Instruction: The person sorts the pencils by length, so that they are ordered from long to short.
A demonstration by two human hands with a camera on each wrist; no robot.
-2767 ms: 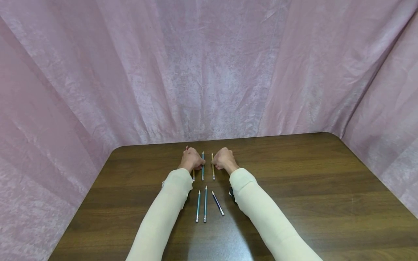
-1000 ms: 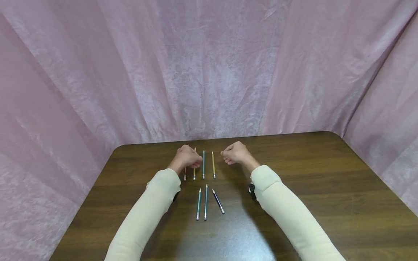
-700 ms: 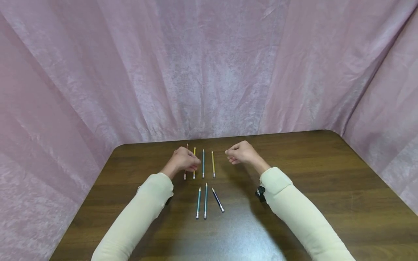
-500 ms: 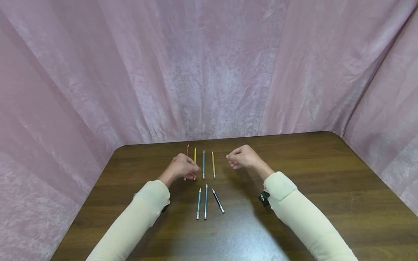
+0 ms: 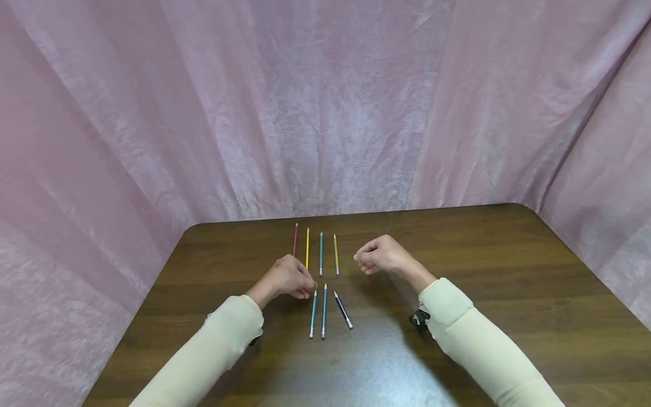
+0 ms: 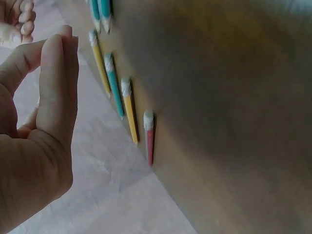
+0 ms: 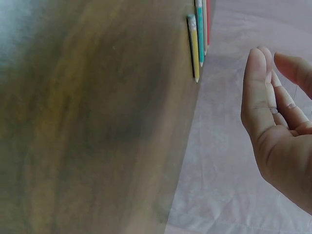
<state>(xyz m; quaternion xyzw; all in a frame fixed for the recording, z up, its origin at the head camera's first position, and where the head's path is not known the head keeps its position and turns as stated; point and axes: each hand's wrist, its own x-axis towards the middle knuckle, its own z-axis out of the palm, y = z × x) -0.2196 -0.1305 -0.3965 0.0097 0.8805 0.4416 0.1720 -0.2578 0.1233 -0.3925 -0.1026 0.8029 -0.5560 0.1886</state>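
My left hand (image 5: 291, 277) hovers over the table with its fingers bent loosely and nothing between them. Its fingertips are near the tip of the left teal pencil (image 5: 312, 316) in the near row. Beside that lie a second teal pencil (image 5: 324, 311) and a slanted dark blue pencil (image 5: 343, 311). In the far row stand a red pencil (image 5: 296, 240), a yellow pencil (image 5: 307, 249), a teal pencil (image 5: 321, 254) and a golden-yellow pencil (image 5: 336, 255), tips away from me. The left hand hides the red pencil's lower end. My right hand (image 5: 385, 255) is held in the air to the right, holding nothing.
A brown wooden table (image 5: 483, 271) carries the pencils. Pink curtains (image 5: 346, 113) hang behind its far edge and at both sides. Dark wrist cameras sit under both cream sleeves (image 5: 473, 333).
Both hands have drawn apart from the far row of pencils. My left hand has since come back toward the near row; the right has drifted right and slightly nearer. The pencils lie as before.
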